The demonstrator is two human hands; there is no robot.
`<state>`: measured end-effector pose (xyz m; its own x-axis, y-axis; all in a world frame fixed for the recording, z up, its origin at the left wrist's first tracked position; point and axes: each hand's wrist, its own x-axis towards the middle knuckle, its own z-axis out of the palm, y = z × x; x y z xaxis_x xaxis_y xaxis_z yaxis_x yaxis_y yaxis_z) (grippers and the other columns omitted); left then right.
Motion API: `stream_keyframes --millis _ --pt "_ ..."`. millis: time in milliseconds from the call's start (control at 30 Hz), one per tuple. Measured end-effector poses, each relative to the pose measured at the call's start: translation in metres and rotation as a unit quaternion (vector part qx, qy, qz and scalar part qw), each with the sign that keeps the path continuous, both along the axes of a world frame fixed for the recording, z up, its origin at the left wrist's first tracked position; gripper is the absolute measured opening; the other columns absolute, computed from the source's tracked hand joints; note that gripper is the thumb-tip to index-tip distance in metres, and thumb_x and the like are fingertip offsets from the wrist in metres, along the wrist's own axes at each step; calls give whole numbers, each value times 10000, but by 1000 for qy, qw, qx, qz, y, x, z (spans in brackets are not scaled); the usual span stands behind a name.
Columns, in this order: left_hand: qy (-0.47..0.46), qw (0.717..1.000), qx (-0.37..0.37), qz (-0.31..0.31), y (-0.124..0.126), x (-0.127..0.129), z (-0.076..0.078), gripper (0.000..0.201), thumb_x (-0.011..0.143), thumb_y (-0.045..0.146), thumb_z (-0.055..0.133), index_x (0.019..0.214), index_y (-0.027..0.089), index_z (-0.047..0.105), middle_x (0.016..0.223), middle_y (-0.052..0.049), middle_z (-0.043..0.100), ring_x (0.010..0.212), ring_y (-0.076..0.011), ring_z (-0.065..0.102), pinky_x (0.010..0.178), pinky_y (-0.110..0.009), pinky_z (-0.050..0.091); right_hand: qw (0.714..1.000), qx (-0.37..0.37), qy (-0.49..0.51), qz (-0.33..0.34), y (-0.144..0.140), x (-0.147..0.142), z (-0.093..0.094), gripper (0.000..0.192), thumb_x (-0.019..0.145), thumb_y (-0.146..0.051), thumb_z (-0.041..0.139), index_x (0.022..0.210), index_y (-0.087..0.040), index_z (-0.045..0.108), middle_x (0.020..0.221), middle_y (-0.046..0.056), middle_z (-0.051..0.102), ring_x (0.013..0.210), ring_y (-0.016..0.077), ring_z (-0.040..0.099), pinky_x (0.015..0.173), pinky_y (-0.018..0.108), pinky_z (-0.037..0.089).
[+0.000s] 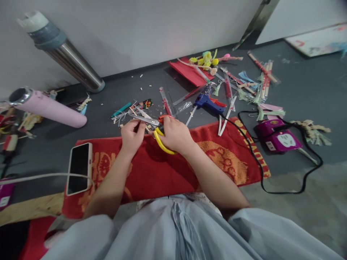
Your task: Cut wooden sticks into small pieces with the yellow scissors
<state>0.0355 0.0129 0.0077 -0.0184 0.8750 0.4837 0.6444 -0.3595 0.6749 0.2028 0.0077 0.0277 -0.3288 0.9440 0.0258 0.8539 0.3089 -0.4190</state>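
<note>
My right hand point(177, 134) is wrapped round a pair of scissors point(162, 143) with yellow and red handles. Their metal blades point left, over my left hand point(132, 134). The fingers of that hand are pinched together just below the blades; what they hold, if anything, is too small or hidden to name. Beyond the blades lie a bundle of thin white strips point(123, 115), a teal pen-like tool point(121, 109) and a dark floral-patterned piece point(146, 104). Under both wrists spreads a red towel point(157, 177) with an orange pattern.
A blue glue gun point(208, 103) lies right of my hands, near a purple power socket block point(276, 136) with a black cord. Wrapped sticks point(267, 79) and a red packet point(188, 71) lie behind. Leftward are a phone point(79, 169), a pink bottle point(50, 108) and a steel thermos point(73, 61).
</note>
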Motion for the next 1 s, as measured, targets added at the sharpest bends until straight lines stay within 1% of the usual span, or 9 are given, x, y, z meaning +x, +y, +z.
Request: stream_keyframes --millis 133,433,533,667,833,1000 --pt "22 1000 10 -5 0 -1 0 292 853 364 494 712 155 642 680 -31 656 629 -116 583 597 -216 445 1000 19 12 4 1 1 -3 702 847 -699 312 1142 -91 502 1091 166 625 1043 286 581 868 362 423" --pt "54 998 21 12 0 -5 -2 255 817 339 517 697 154 644 669 -30 657 629 -126 590 578 -222 438 1000 28 9 10 0 0 -5 729 836 -712 300 1122 -73 507 1106 181 597 1053 299 555 891 382 413" --pt "54 998 19 13 -1 -5 -2 238 809 330 521 711 154 649 681 -32 666 646 -133 603 598 -227 452 999 45 0 4 0 0 -7 728 834 -717 291 1098 -76 512 1101 179 590 1036 303 553 880 390 418" --pt "48 999 13 -5 -2 -4 -1 212 815 299 507 747 159 652 730 -35 682 704 -140 624 671 -236 480 998 55 -3 4 0 -1 -8 712 838 -712 279 1083 -85 510 1087 174 586 1018 302 550 868 395 421" --pt "42 999 18 -14 -3 -2 2 187 800 244 493 709 162 634 704 -22 672 665 -121 612 647 -212 474 998 59 -2 7 -1 -2 -9 704 846 -700 275 1094 -82 505 1090 176 578 1019 303 545 863 394 424" --pt "53 999 6 -2 -4 -2 2 208 806 272 483 701 164 626 708 -28 669 688 -131 609 679 -227 476 998 57 3 2 -1 -2 -10 729 833 -715 286 1103 -72 499 1099 186 565 1028 305 538 877 394 419"
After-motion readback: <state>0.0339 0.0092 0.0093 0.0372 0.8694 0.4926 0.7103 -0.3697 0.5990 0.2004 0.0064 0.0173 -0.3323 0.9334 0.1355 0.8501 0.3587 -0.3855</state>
